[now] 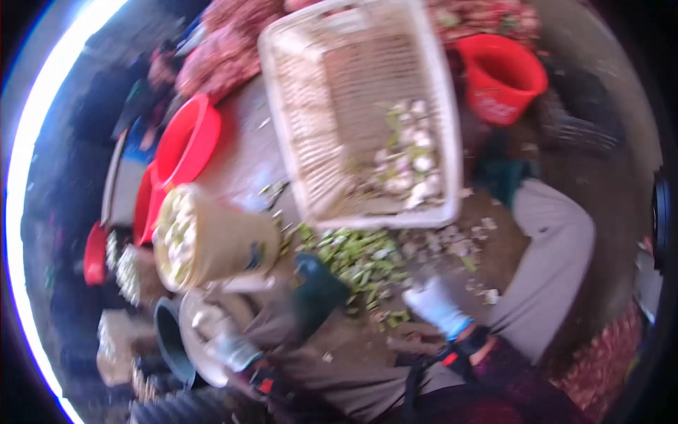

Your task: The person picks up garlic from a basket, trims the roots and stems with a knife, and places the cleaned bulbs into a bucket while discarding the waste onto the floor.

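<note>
My left hand (232,348), in a pale glove, is over a white basin (189,305) at the lower left. A whitish garlic bulb (205,321) shows at its fingertips, blurred. My right hand (432,302), in a white glove with a blue cuff, is held above the floor between my legs, its fingers curled in; blur hides what they may hold. Green stalk trimmings (364,261) lie in a pile just beyond it. A large white crate (452,141) stands in front, with several garlic bulbs (422,164) in its near right corner.
A cream bucket (233,244) of white bulbs leans left of the trimmings. Red tubs (187,141) stand to the left, and another red bucket (500,81) to the right of the crate. Pink mesh sacks (229,46) lie behind. Papery skins (452,244) litter the floor.
</note>
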`<state>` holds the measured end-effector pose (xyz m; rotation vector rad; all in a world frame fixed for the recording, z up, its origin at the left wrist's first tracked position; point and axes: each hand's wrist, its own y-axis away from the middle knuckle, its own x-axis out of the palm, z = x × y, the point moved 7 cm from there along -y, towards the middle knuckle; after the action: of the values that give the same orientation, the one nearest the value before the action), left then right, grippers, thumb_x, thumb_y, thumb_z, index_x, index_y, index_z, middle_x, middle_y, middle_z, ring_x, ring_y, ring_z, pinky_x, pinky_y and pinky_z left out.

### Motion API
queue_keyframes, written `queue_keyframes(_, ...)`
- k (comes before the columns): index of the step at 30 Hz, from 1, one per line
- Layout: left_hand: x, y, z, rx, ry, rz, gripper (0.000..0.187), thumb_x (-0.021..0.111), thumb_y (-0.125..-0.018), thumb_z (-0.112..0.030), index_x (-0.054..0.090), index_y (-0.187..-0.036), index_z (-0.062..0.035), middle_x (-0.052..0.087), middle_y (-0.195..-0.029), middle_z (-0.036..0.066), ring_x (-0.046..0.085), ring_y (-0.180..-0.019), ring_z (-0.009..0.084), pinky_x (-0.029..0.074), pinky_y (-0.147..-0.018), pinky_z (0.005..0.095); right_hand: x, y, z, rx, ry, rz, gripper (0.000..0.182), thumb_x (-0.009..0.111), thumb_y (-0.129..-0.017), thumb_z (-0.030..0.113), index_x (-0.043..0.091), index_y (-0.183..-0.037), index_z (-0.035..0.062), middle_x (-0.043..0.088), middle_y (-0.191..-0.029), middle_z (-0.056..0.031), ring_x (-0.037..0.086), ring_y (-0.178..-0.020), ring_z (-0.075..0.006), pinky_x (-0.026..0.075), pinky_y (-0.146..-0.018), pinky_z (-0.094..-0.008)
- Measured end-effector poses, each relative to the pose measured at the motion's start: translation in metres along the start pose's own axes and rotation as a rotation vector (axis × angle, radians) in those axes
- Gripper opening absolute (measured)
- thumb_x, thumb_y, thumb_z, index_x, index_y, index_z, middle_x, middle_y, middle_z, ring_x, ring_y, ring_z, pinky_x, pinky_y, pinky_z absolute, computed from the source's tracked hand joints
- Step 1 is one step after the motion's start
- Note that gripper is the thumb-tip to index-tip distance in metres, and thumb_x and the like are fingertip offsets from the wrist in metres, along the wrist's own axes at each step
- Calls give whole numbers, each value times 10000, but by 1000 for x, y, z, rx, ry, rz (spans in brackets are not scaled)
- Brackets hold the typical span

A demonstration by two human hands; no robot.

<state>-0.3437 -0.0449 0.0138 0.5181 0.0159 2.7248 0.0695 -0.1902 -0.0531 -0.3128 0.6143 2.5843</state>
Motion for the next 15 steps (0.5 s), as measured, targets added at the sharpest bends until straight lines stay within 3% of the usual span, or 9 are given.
queue_keyframes(2, -21, -101, 108, 479, -1634, 1, 416, 449, -947, -105, 392, -1305, 99, 533, -1199, 194, 530, -1116, 288, 482, -927, 362, 0, -2, 3, -46, -72, -50, 200, 586, -726, 208, 612, -789, 20, 581, -651, -228, 584, -589, -376, 460, -549, -413)
queue_keyframes(3, -65, -126, 140, 511, -1812, 33, 457, 501, -927, -141, 392, -1278, 132, 532, -1212, 210, 552, -1066, 284, 494, -881, 363, -8, 1, 15, -50, -25, -40, 193, 594, -725, 219, 609, -792, 39, 581, -639, -202, 564, -542, -312, 459, -544, -393)
queue_keyframes(4, -106, -170, 147, -169, -2048, 266, 408, 530, -908, -109, 453, -1238, 118, 527, -1232, 204, 575, -1032, 258, 492, -857, 339, -15, 2, 29, -110, -187, -68, 177, 597, -731, 214, 600, -780, 44, 580, -624, -172, 547, -522, -244, 457, -542, -378)
queue_keyframes(6, -203, -203, 175, -54, -2780, 176, 251, 531, -893, -32, 586, -1125, 48, 601, -1076, 111, 599, -929, 160, 491, -806, 269, -19, -3, 20, -51, -127, -47, 178, 626, -757, 211, 614, -804, 40, 605, -645, -157, 588, -554, -226, 459, -547, -371)
queue_keyframes(8, -289, -237, 169, -374, -2816, -284, 316, 603, -818, -70, 592, -1123, 14, 634, -1016, 52, 605, -924, 140, 490, -801, 277, -39, -5, 30, -105, -301, -144, 165, 662, -776, 207, 633, -817, 50, 617, -658, -148, 620, -585, -246, 461, -547, -367)
queue_keyframes(10, -357, -284, 122, -840, -2961, -107, 361, 619, -784, -67, 585, -1137, 2, 633, -1010, 56, 597, -932, 133, 476, -777, 258, -16, -14, -32, 31, -327, -197, 170, 690, -771, 200, 633, -806, 44, 618, -626, -94, 609, -564, -185, 446, -527, -341)
queue_keyframes(11, -383, -302, 97, -959, -3127, -204, 392, 620, -772, -43, 574, -1158, 8, 636, -1031, 68, 601, -928, 154, 472, -796, 266, -30, -15, -24, 109, -262, -175, 168, 688, -771, 193, 618, -782, 41, 590, -603, -62, 571, -549, -149, 431, -518, -331)
queue_keyframes(12, -407, -326, 68, -1097, -3384, 148, 440, 619, -758, -145, 557, -1184, -56, 629, -1030, 185, 615, -970, 271, 475, -835, 347, -45, -13, -14, 187, -196, -151, 170, 685, -771, 185, 603, -758, 37, 563, -579, -30, 533, -534, -113, 416, -509, -321)
queue_keyframes(15, -445, -363, 29, -1292, -3661, 319, 432, 615, -772, -194, 563, -1186, -81, 601, -1095, 253, 587, -1043, 354, 459, -902, 398, -39, -14, -34, 326, -444, -156, 172, 686, -765, 163, 572, -714, 45, 494, -560, 4, 461, -533, -76, 389, -496, -308)
